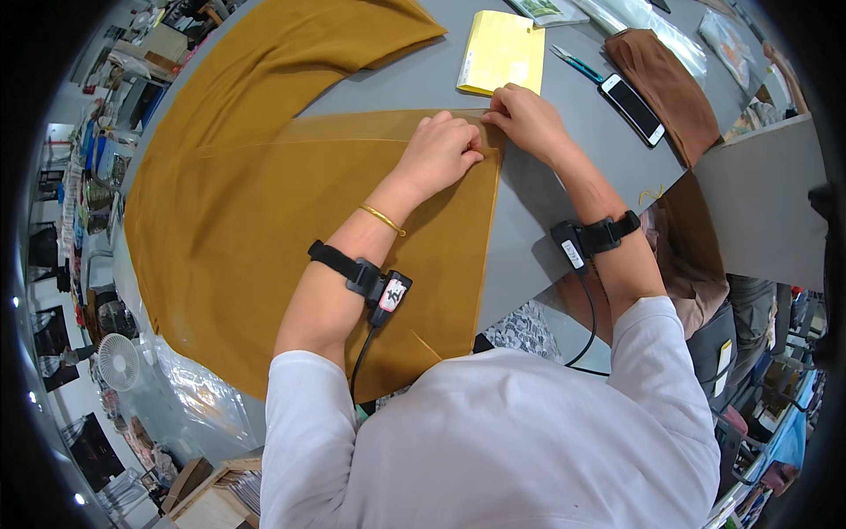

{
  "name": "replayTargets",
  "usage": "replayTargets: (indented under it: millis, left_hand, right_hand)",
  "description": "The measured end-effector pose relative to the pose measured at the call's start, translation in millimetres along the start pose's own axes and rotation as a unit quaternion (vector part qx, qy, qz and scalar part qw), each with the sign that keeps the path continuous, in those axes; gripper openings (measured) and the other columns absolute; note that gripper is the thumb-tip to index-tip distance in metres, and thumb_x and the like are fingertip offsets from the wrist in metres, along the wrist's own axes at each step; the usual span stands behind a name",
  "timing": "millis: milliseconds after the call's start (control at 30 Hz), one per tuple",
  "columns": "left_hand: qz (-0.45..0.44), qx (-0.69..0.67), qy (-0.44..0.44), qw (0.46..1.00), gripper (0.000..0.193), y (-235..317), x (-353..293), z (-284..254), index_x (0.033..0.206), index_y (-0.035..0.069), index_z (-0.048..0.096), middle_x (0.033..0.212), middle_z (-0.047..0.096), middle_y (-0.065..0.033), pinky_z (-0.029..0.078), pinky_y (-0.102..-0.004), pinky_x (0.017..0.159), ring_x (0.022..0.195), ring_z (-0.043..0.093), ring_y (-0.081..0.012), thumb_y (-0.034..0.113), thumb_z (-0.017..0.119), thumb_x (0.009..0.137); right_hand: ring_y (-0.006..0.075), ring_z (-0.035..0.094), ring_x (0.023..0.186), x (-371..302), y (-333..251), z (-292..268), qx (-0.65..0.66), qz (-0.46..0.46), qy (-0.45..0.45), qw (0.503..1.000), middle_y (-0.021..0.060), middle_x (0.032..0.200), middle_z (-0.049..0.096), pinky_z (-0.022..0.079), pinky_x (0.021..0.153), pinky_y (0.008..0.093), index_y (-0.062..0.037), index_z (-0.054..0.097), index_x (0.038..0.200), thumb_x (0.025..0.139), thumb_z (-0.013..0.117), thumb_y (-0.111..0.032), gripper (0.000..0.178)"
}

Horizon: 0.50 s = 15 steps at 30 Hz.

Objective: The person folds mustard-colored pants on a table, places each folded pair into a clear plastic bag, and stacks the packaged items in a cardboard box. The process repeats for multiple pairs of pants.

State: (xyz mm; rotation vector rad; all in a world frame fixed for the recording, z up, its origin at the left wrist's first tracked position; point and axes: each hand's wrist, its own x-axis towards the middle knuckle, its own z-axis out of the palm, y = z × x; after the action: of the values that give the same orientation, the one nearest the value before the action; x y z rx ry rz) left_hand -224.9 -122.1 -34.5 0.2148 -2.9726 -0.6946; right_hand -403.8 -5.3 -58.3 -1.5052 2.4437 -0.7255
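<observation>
A large mustard-brown cloth (326, 203) is spread over the grey table, with a thinner, see-through strip (352, 126) along its far edge. My left hand (443, 152) rests on the cloth near its far right corner, fingers curled and pinching the fabric. Just to the right, my right hand (524, 119) has its thumb and fingers closed on the cloth's corner edge. The fingertips of both hands are partly hidden. A gold bangle (384, 220) is on my left wrist, and black straps with small cabled devices (388, 295) sit on both forearms.
Beyond my hands lies a yellow paper pad (502, 53). Blue-handled thread snips (577, 64), a phone (632, 109) and a folded brown cloth (661, 88) lie at the right. A cardboard box (762, 198) stands by the table's right edge. Clear plastic (207, 392) lies at the lower left.
</observation>
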Motion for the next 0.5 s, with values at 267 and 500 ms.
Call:
replayTargets:
  millis: [267,500]
  left_hand:
    - [-0.069,-0.236,0.037,0.969,0.011,0,23,-46,0.095,0.0,0.065,0.086,0.07,-0.0037,0.053,-0.0289,0.071,0.074,0.065,-0.0152,0.009,0.072,0.094]
    - [-0.001,-0.111,0.034,0.993,0.03,11,29,-45,0.118,0.006,0.061,0.089,0.071,-0.0118,0.054,-0.0405,0.073,0.081,0.068,-0.0297,0.021,0.072,0.095]
  right_hand:
    - [0.0103,0.062,0.074,-16,-3,-24,0.484,0.042,-0.065,0.872,0.0015,0.086,0.068,0.049,0.062,0.0275,-0.0051,0.07,0.105,0.1,0.068,-0.02,0.015]
    - [0.0046,0.057,0.067,-44,-14,-34,0.404,0.052,-0.049,0.912,-0.0017,0.085,0.069,0.044,0.055,0.0211,-0.0063,0.074,0.109,0.095,0.076,-0.024,0.023]
